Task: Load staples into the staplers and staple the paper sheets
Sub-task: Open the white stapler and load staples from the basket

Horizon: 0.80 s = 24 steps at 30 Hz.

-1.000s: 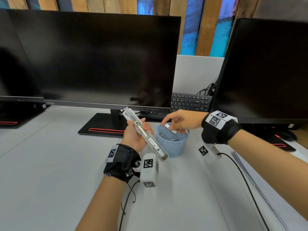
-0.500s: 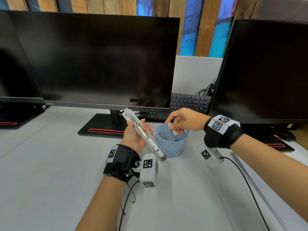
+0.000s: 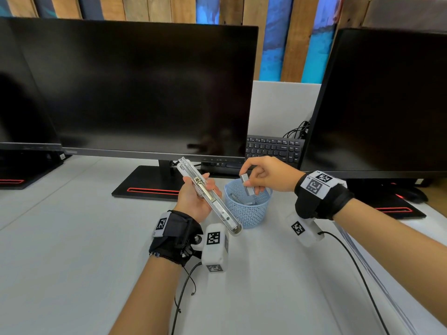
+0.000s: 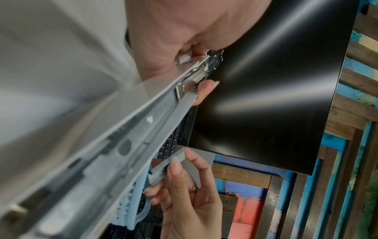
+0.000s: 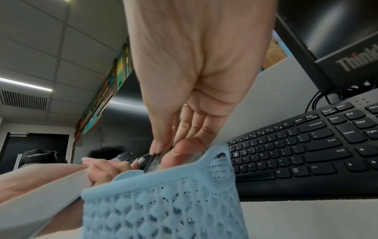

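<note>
My left hand (image 3: 197,198) grips a white stapler (image 3: 210,198) swung fully open, its metal staple channel (image 4: 131,129) facing up and slanting from far left to near right. My right hand (image 3: 260,176) pinches a silver strip of staples (image 3: 247,184) between thumb and fingers, just above a small light-blue mesh basket (image 3: 249,210). The strip (image 4: 166,166) hangs a short way right of the stapler. More staple strips lie inside the basket. The basket's rim (image 5: 155,179) hides much of the strip in the right wrist view.
A large black monitor (image 3: 135,88) stands behind the hands on its stand (image 3: 150,184). A second monitor (image 3: 382,102) is at the right, with a black keyboard (image 3: 274,147) between them. Paper sheets (image 3: 387,281) lie at the table's right edge. Wrist-camera cables trail over the grey table (image 3: 60,250).
My right hand has lifted out of the basket with a staple strip pinched in it. The left hand and the open stapler have stayed where they were.
</note>
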### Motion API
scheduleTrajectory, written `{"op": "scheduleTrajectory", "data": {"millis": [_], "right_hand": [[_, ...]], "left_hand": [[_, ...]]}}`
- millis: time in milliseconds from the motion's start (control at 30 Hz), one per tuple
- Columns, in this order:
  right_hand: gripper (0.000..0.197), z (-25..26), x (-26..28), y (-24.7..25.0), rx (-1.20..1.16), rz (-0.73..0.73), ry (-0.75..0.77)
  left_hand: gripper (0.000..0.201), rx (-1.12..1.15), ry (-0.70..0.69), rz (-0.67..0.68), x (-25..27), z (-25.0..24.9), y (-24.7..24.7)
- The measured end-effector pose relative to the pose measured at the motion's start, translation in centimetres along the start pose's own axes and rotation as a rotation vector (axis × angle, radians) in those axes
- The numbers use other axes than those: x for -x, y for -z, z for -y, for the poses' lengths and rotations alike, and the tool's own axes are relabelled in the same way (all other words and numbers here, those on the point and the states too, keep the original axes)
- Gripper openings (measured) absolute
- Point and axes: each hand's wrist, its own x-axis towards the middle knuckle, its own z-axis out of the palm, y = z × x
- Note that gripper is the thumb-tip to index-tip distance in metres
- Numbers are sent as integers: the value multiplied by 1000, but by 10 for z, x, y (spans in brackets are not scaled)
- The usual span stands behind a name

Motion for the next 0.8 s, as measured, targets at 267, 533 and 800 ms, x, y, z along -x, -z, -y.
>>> {"op": "scheduleTrajectory", "data": {"millis": [267,533,800], "right_hand": [[16,-3,1,-2,-11,-37,-6],[26,-3,2,-2,-20,-37,-1],[22,-5,2,-3,27,-2,15]], "left_hand": [[46,-3,-4,-2,1,-1,-1],[44,-5,0,-8,3,-1,-2],[41,-17,-2,-10,4,-1,-4]]}}
